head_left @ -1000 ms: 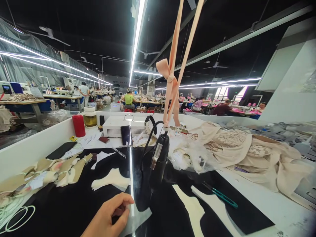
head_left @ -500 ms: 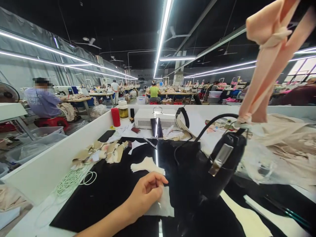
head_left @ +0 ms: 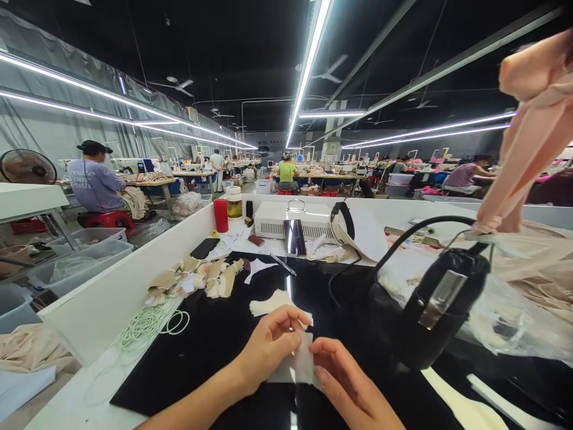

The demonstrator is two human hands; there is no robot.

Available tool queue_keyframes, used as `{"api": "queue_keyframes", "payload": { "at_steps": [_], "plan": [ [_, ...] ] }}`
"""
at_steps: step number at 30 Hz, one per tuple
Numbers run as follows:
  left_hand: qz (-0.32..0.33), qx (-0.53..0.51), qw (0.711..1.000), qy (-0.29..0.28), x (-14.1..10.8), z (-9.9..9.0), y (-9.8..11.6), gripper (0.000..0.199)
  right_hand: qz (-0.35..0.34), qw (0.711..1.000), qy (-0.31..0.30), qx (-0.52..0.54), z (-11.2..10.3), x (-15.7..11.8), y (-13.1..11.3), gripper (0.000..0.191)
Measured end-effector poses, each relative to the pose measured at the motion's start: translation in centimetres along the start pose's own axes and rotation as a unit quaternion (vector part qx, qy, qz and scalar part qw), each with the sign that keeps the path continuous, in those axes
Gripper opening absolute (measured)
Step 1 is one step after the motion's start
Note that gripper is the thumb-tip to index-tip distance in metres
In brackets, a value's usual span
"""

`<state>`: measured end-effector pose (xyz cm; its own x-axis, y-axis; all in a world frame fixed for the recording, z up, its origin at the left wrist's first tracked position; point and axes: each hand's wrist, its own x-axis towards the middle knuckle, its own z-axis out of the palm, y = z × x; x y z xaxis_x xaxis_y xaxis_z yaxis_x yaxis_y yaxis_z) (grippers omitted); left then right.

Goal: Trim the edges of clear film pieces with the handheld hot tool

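Note:
My left hand (head_left: pixel 271 349) is over the black work surface, its thumb and fingers pinching the upper part of a small translucent whitish sheet (head_left: pixel 304 361). My right hand (head_left: pixel 353 382) is at the sheet's right edge, index finger and thumb apart and curved; whether the fingertips press on the sheet is hard to see. Just beyond my left fingers lies a cream cut fabric piece (head_left: pixel 277 300), partly covered by them. At the lower right rests a pale yellow cut piece (head_left: pixel 465 401), with a white strip (head_left: pixel 505 400) beside it.
A black corded device (head_left: pixel 443 304) with a metal plate stands at right, peach fabric strips (head_left: pixel 514 161) tied above it. Green cord (head_left: pixel 145 325) and beige pieces (head_left: pixel 219 278) lie left. A pen (head_left: pixel 283 264), phone (head_left: pixel 294 237) and white box (head_left: pixel 273 218) are farther back. People work beyond.
My right hand has come into view from the lower right and reached the sheet's right edge. My left hand keeps its pinch. The camera view has shifted, moving the scene slightly rightward.

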<state>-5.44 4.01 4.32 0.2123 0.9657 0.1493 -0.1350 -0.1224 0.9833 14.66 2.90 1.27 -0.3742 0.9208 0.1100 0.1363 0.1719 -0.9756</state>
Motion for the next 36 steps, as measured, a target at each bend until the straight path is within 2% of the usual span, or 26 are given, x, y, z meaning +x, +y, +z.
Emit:
{"api": "queue_keyframes", "payload": {
  "at_steps": [3, 8, 11, 16, 19, 25, 31, 36],
  "plan": [
    [-0.008, 0.009, 1.0, 0.017, 0.6, -0.8, -0.2, 0.03, 0.004, 1.0, 0.019, -0.003, 0.6, 1.6, 0.3, 0.038],
    [-0.019, 0.028, 0.999, 0.042, 1.7, -2.5, -0.3, 0.046, -0.079, 0.987, 0.055, -0.125, -0.4, 4.3, 0.5, 0.031],
    [-0.002, 0.051, 0.996, 0.067, 2.3, -3.5, -0.3, 0.053, -0.096, 0.981, 0.065, -0.152, -0.5, 6.2, 0.0, 0.033],
    [0.014, 0.106, 0.989, 0.101, 3.1, -5.1, -0.6, 0.054, -0.121, 0.965, 0.1, -0.211, 0.5, 8.4, -0.6, 0.031],
    [0.024, 0.164, 0.979, 0.12, 3.5, -5.8, -0.9, 0.048, -0.127, 0.953, 0.107, -0.253, 1.1, 9.0, -0.4, 0.031],
    [0.054, 0.321, 0.934, 0.147, 3.6, -6.2, -0.9, 0.025, -0.13, 0.916, 0.114, -0.361, 1.8, 9.6, 0.3, 0.026],
    [0.059, 0.454, 0.879, 0.133, 3.5, -6.6, -1.5, 0.029, -0.15, 0.873, 0.116, -0.449, 2.3, 10.3, 0.8, 0.021],
    [0.055, 0.538, 0.833, 0.114, 3.8, -7.0, -2.1, 0.032, -0.161, 0.857, 0.119, -0.474, 2.7, 10.9, 1.7, 0.02]
  ]
}}
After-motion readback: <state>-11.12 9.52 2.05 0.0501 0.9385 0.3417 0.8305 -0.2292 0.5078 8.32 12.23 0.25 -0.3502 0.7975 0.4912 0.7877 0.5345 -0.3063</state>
